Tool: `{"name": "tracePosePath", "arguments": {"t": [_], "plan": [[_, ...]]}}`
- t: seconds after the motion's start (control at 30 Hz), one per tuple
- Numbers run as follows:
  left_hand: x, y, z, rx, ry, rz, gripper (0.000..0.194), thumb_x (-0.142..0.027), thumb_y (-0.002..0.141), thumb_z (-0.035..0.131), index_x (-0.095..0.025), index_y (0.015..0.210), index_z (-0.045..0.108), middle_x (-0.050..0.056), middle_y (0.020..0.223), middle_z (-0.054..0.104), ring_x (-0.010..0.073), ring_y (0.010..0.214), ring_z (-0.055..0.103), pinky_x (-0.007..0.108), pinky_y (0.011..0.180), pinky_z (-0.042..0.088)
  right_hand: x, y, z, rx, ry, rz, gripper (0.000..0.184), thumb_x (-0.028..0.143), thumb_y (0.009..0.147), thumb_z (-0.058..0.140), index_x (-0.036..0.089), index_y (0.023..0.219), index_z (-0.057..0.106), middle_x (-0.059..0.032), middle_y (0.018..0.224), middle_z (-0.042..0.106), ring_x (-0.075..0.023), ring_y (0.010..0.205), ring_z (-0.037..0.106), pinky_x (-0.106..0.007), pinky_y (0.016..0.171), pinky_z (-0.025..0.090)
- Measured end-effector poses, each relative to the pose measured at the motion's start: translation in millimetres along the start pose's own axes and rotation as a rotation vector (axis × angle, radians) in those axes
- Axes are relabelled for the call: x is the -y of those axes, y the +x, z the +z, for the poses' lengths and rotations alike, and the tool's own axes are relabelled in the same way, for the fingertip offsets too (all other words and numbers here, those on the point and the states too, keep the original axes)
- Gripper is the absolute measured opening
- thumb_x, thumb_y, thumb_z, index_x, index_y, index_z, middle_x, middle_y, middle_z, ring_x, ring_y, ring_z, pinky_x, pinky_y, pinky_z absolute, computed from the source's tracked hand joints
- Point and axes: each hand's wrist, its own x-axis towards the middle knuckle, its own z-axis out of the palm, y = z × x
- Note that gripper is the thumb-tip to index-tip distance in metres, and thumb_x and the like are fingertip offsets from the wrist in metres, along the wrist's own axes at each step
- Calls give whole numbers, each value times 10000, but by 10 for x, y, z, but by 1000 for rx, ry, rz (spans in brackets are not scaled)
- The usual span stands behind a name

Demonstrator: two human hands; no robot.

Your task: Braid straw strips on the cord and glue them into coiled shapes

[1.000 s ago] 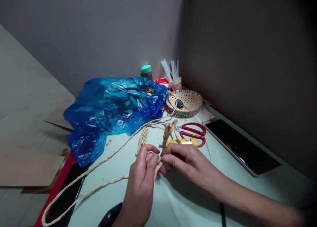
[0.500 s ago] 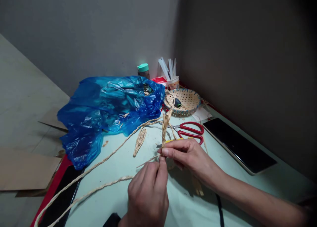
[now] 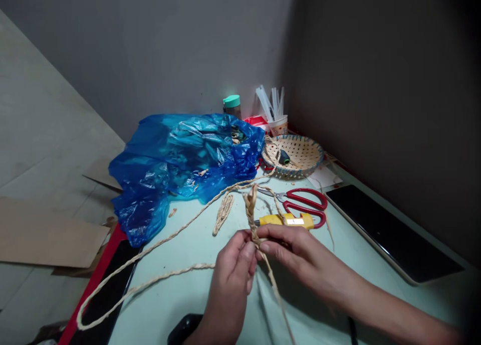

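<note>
Centrally, one straw braid [image 3: 250, 212] is pinched low by your left hand [image 3: 231, 275] and right hand [image 3: 302, 252], presumably to hold its plaits tight.

On the table [image 3: 161, 305], the bag [image 3: 188, 154] lay left of the basket [image 3: 300, 152], with the bottle [image 3: 232, 102] behind the bag and straws [image 3: 265, 103] in the cup [image 3: 278, 126] behind the basket. The scissors [image 3: 302, 208] lay before the basket, left of the device [image 3: 394, 234]. The braid [image 3: 251, 212] was between the left hand [image 3: 231, 272] and right hand [image 3: 304, 249].
</note>
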Motion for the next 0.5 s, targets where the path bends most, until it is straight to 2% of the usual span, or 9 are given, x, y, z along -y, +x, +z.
{"name": "tracePosePath", "arguments": {"t": [0.13, 0.27, 0.37, 0.5], "plan": [[-7, -3, -39, -16, 131, 52, 211, -363, 935, 524, -191, 816, 551, -57, 620, 380, 83, 545, 302, 181, 472, 235, -13, -7, 33, -39, -89, 4, 76, 242, 978, 470, 215, 1047, 487, -9, 832, 649, -177, 762, 603, -287, 686, 434], [-27, -26, -50, -88, 340, 198, 230, -325, 930, 511, -196, 753, 580, -45, 593, 451, 101, 560, 402, 203, 529, 328, -8, 3, 35, -45, -78, 9, 78, 236, 977, 471, 227, 1026, 412, 12, 778, 657, -170, 724, 604, -277, 661, 424], [-48, -34, -43, -183, 459, 288, 165, -290, 870, 577, -199, 764, 664, -27, 589, 546, 123, 563, 490, 217, 551, 396, 19, 6, 7, -69, -232, -32, 50, 237, 977, 480, 219, 986, 434, 13, 739, 643, -170, 678, 577, -277, 632, 391], [-98, 11, -21, -339, 347, 303, 64, -246, 727, 684, -187, 732, 707, -1, 622, 649, 156, 598, 597, 231, 579, 475, 32, 0, -5, -98, -498, -132, 176, 249, 1003, 451, 197, 850, 521, -2, 694, 591, -153, 592, 535, -275, 569, 353]]}}
